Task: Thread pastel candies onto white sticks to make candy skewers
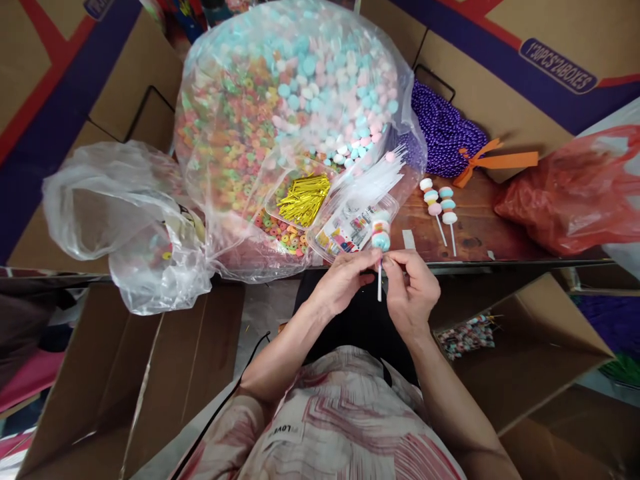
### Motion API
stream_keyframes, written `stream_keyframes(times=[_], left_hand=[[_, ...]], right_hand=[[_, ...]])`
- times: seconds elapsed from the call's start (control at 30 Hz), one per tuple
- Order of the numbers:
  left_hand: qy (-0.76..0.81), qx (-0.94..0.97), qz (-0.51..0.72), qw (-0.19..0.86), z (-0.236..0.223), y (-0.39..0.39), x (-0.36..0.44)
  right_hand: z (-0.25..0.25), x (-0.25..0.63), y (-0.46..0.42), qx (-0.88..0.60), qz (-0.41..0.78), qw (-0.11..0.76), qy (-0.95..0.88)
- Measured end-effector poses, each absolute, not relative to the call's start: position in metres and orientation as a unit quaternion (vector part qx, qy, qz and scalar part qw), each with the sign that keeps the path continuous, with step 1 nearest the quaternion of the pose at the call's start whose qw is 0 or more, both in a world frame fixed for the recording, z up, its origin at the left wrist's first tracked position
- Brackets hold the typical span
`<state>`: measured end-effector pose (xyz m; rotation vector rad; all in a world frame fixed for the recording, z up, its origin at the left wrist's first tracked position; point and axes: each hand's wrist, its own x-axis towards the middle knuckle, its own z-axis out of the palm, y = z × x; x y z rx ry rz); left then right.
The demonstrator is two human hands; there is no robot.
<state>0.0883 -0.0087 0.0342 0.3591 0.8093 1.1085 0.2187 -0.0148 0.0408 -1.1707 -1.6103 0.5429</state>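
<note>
My left hand [344, 279] and my right hand [411, 288] meet at the table's front edge, both pinched on a thin white stick [379, 287]. Pastel candy rings [381, 233] are stacked on the stick's upper end, just above my fingertips. Right behind them lies a clear tray with gold twist ties [303, 199] and a clear packet of white sticks [376, 179]. Two finished candy sticks [440, 203] lie on the wooden table to the right.
A big clear bag of pastel and multicoloured ring candies [280, 100] fills the table's middle. An empty-looking clear bag [120, 213] slumps at left. Purple bead strings [443, 130] with an orange ribbon, a red plastic bag [575, 190], and open cardboard boxes [520, 347] stand around.
</note>
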Motion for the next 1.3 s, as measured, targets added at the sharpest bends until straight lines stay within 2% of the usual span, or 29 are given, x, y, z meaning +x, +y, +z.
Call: stream_keyframes(times=[0.1,0.23,0.4,0.47,0.57,0.67,0.77,0.83,0.9,0.97,1.03,1.17,1.3], left_hand=[[0.357,0.16,0.501,0.772,0.036,-0.008,0.087],[0.344,0.22,0.548,0.73,0.034,-0.009,0.094],[0.342,0.276,0.536,0.721,0.026,-0.01,0.104],[0.348,0.298,0.521,0.721,0.022,-0.009,0.107],[0.37,0.36,0.53,0.673,0.017,-0.007,0.112],[0.403,0.453,0.525,0.597,0.012,-0.003,0.117],[0.385,0.571,0.487,0.536,0.007,0.005,0.116],[0.397,0.63,0.478,0.466,0.004,0.016,0.108],[0.483,0.662,0.458,0.343,0.002,0.031,0.096],[0.608,0.66,0.383,0.217,-0.001,0.047,0.083],[0.689,0.646,0.291,0.153,-0.005,0.06,0.073],[0.72,0.639,0.228,0.144,-0.006,0.071,0.068],[0.745,0.599,0.242,0.166,0.002,0.068,0.068]], right_hand=[[0.039,0.22,-0.019,-0.519,0.331,0.511,-0.6],[0.033,0.222,-0.013,-0.507,0.466,0.531,-0.493],[0.024,0.224,-0.005,-0.443,0.685,0.467,-0.341],[0.02,0.224,-0.011,-0.452,0.674,0.493,-0.314],[0.014,0.227,-0.027,-0.49,0.558,0.566,-0.359],[0.007,0.236,-0.041,-0.525,0.475,0.562,-0.428],[0.0,0.254,-0.046,-0.542,0.476,0.571,-0.391],[-0.006,0.276,-0.045,-0.542,0.474,0.616,-0.318],[-0.015,0.309,-0.043,-0.552,0.446,0.664,-0.235],[-0.026,0.349,-0.041,-0.585,0.404,0.691,-0.128],[-0.038,0.386,-0.04,-0.617,0.38,0.689,-0.018],[-0.052,0.413,-0.038,-0.651,0.387,0.653,0.019],[-0.048,0.375,-0.03,-0.628,0.413,0.656,-0.069]])
